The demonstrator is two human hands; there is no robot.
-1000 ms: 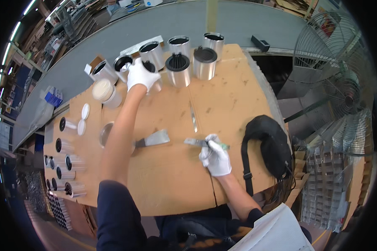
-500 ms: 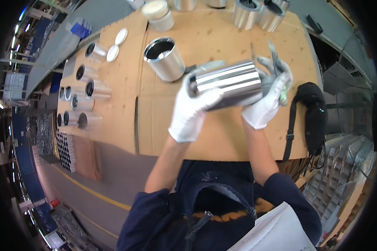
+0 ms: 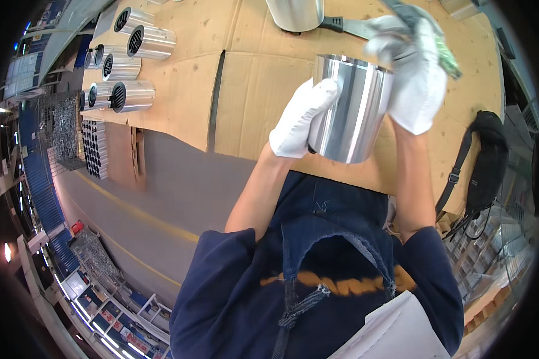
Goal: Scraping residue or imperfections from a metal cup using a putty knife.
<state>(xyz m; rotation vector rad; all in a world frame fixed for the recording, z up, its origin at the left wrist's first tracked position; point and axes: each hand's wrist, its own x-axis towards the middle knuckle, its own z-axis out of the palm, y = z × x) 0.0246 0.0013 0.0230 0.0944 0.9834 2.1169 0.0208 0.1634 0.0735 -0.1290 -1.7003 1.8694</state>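
**Polished metal cylinder (image 3: 354, 110) held between your two gloved hands**

Your left hand (image 3: 304, 118) grips the cylinder from its left side, thumb laid along the near wall; the fingers behind it are hidden. The cylinder is between your hands, slightly tilted, in front of the cardboard's (image 3: 263, 99) near edge.

Your right hand (image 3: 418, 75) is just beside the cylinder's upper right, fingers curled around a green-ended tool (image 3: 447, 58). Blur hides the exact grip, and you cannot tell from here whether that hand also touches the metal.

Beyond your hands lie a dark-handled scraper (image 3: 335, 23) and, next to it, a second canister (image 3: 296, 11). Well to the left of your left hand are more canisters (image 3: 154, 43).

Expect a stiff, hollow-feeling piece of moderate weight. The mirror-smooth wall is likely slippery under cloth gloves and would scratch or dent easily, so take it around mid-body with a broad palm, and keep the tool's edge off the shine.
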